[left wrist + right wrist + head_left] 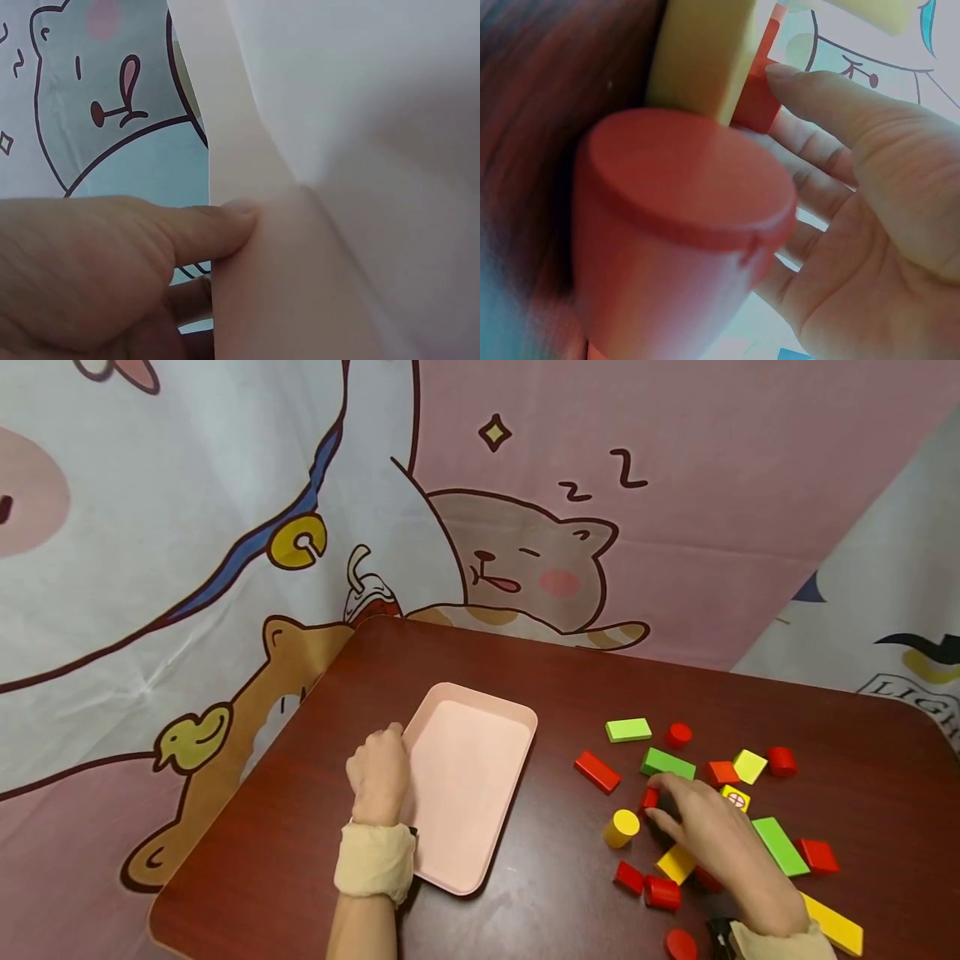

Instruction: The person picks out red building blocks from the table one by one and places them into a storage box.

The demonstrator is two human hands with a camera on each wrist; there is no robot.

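Note:
My left hand (pixel 381 772) holds the left edge of a pale pink tray (pixel 465 777). In the left wrist view the thumb lies over the tray wall (pixel 281 292), with the other fingers partly hidden outside it. On the right, my right hand (pixel 708 827) pinches a small red block (pixel 649 799) between thumb and fingers; much of that block is hidden by the hand. A yellow cylinder (pixel 622 828) stands just left of the thumb. Close to the right wrist camera are a red cylinder (pixel 690 180) and a yellow block (pixel 701 56).
Around the right hand lie several toy blocks, among them a green block (pixel 667 764), a longer green one (pixel 780 846), a red bar (pixel 597 772) and a long yellow bar (pixel 832 924). The brown table (pixel 555 685) ends at a cartoon-printed cloth (pixel 675 527).

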